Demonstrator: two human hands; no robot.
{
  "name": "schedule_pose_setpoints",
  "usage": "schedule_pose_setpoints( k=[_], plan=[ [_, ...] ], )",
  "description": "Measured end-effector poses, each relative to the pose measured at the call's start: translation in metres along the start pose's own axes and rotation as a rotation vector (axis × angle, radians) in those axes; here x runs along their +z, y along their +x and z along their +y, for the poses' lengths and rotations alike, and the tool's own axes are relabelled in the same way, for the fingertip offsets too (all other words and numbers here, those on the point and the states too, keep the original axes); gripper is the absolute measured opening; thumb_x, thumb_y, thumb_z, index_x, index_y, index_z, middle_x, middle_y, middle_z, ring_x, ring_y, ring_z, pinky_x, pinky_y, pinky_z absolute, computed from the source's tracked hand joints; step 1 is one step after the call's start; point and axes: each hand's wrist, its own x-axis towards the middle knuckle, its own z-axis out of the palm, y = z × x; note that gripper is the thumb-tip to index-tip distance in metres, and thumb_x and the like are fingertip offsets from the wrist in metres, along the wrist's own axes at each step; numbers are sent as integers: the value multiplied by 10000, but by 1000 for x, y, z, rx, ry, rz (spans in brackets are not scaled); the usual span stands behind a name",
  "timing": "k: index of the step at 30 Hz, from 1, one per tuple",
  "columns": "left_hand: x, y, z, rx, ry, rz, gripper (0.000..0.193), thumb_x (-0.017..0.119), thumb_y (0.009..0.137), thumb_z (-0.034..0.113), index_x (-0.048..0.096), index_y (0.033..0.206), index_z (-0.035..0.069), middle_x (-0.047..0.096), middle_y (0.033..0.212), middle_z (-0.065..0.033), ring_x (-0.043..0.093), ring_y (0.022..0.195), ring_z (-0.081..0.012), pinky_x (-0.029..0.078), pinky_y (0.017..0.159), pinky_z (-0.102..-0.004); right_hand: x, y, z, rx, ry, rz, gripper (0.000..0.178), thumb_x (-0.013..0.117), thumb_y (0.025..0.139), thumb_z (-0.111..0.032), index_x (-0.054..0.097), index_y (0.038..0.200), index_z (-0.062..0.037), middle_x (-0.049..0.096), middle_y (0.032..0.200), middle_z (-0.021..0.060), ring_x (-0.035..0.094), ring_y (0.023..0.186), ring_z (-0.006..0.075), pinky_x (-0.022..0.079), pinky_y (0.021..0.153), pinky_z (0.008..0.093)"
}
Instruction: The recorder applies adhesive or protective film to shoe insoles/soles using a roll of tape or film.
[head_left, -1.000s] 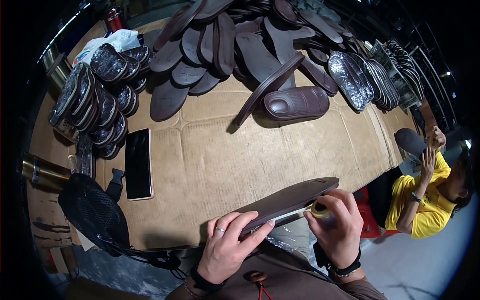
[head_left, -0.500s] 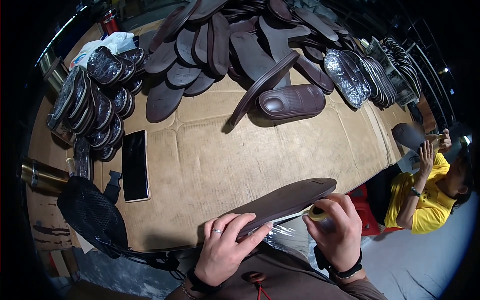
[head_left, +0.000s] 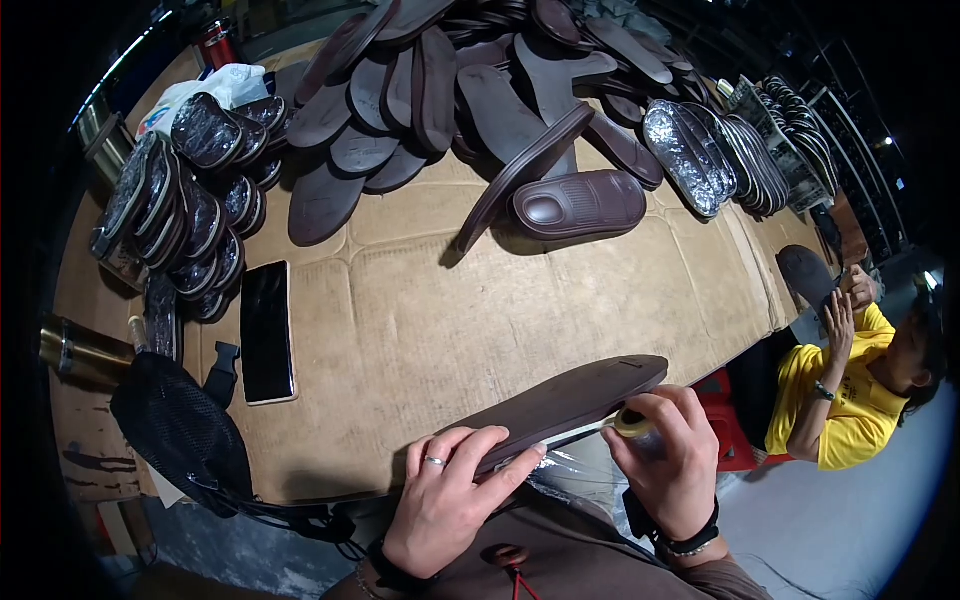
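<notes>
A dark brown shoe sole point(head_left: 575, 392) stands tilted on its edge at the front rim of the table. My left hand point(head_left: 440, 505) is closed on its near end, thumb on the lower edge and fingers on the upper face. A whitish strip point(head_left: 572, 437) shows along the sole's lower edge. By the far end, my right hand point(head_left: 680, 465) grips a small roll of clear film point(head_left: 632, 424). Loose clear film point(head_left: 575, 475) stretches below the sole between both hands. My right palm hides part of the roll.
Brown soles point(head_left: 495, 110) are heaped at the back. Film-wrapped soles stand in stacks at left point(head_left: 205, 225) and right point(head_left: 690, 155). A phone point(head_left: 268, 335), a black mesh pouch point(head_left: 180, 425) and a gold flask point(head_left: 85, 350) lie left. At right, a person in yellow point(head_left: 840, 395) holds another sole point(head_left: 805, 275).
Both hands keep their grips nearly in place. More of the whitish strip shows along the sole's edge, and the film below looks slacker. The other person's sole has turned slightly.
</notes>
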Motion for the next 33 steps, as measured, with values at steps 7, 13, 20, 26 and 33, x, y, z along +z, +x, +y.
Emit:
schedule_pose_setpoints(
  k=[7,13,20,26,33],
  plan=[
    [-5,3,4,0,29,-51,529,618,935,132,643,1430,317,543,1328,-11,511,1240,-213,388,1031,-420,1,1,1,-24,-18,23,368,884,754,-84,708,1076,-56,657,1077,130,688,946,321,570,777,405],
    [-9,7,8,5,50,-71,552,615,927,126,630,1445,313,545,1299,-20,521,1208,-237,408,1023,-423,0,1,0,-13,-33,23,368,886,753,-85,706,1073,-54,655,1075,132,686,945,322,570,776,407],
    [-17,15,15,42,162,-91,522,628,934,143,665,1421,327,560,1248,-68,557,1128,-261,446,992,-406,2,2,2,-21,-46,38,369,887,754,-85,709,1075,-49,657,1069,131,687,948,322,569,775,405],
    [-24,23,23,69,267,-161,614,612,920,127,593,1494,344,553,1226,-77,563,1113,-261,474,957,-400,2,2,3,-16,-38,43,365,887,760,-97,708,1074,-46,655,1064,129,687,936,317,566,767,407],
    [-25,29,28,96,379,-175,680,633,897,127,551,1529,361,550,1190,-85,573,1049,-250,503,898,-375,3,2,5,-14,-25,41,362,886,769,-111,708,1077,-51,652,1060,126,685,925,314,566,761,408]
  ],
)
